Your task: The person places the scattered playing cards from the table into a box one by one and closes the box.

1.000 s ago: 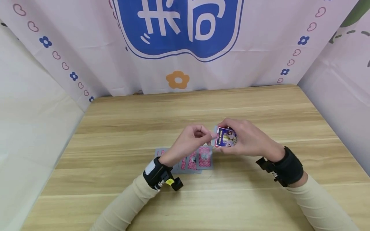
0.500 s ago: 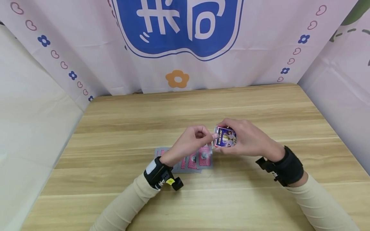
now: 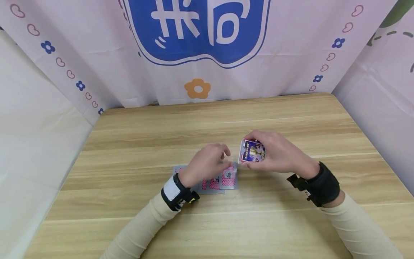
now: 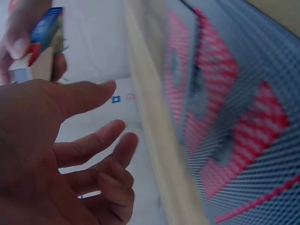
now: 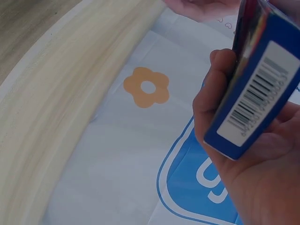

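Observation:
A small card box (image 3: 253,151) with a blue-and-purple printed face and a gold trophy picture is gripped by my right hand (image 3: 276,153), thumb and fingers on opposite edges. The right wrist view shows the barcode end of this card box (image 5: 260,93) close to the palm. My left hand (image 3: 208,163) hovers just left of the box, apart from it, fingers loosely bent and nothing held, as the left wrist view also shows with the left hand (image 4: 70,140). Beneath it, overlapping playing cards (image 3: 228,180) lie with red-patterned backs up, partly hidden by the hand and wrist.
The wooden table (image 3: 155,133) extends around the hands. Behind it hangs a white printed curtain (image 3: 278,72) with a blue emblem and an orange flower. White cloth (image 3: 38,144) borders the left side, and another white sheet (image 3: 381,118) the right.
My left hand has let go of the box's left end and drawn back left and slightly down, its fingers loosening. The right hand keeps the box in nearly the same place.

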`<state>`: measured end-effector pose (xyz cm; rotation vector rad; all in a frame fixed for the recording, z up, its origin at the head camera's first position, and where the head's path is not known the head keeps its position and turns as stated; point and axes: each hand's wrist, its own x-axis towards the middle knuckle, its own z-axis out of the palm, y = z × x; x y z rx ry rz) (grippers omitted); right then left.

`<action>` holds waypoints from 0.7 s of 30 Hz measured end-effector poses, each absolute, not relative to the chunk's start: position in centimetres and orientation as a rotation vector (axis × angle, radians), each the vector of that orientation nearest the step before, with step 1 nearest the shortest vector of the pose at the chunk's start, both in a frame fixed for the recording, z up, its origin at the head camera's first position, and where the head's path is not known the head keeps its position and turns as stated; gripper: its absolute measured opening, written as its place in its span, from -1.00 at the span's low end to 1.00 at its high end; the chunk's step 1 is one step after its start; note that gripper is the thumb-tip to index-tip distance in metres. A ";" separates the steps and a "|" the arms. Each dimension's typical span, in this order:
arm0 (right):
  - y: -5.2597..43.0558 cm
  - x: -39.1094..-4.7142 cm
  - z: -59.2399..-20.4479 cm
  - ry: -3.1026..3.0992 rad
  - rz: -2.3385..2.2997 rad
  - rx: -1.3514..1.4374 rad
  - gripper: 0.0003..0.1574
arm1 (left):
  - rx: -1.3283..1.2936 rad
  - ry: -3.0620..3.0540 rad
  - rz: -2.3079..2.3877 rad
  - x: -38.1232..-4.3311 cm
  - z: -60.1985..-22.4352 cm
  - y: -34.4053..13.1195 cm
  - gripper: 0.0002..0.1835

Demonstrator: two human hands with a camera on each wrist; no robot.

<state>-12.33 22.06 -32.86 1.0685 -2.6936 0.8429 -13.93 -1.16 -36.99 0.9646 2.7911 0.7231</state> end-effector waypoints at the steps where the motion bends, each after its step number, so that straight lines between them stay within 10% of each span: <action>1: 22.0 -12.3 -32.9 -2.695 0.841 1.068 -0.17 | 0.980 2.795 0.654 -13.9 -37.2 -1.2 -0.69; 10: 22.0 -12.4 -33.0 -2.721 0.824 1.068 -0.14 | 0.923 2.762 0.418 -13.8 -38.3 -1.3 -0.31; 21: 21.9 -12.4 -33.2 -2.711 0.844 1.088 -0.18 | 0.883 2.642 0.523 -14.0 -37.9 -1.4 -0.55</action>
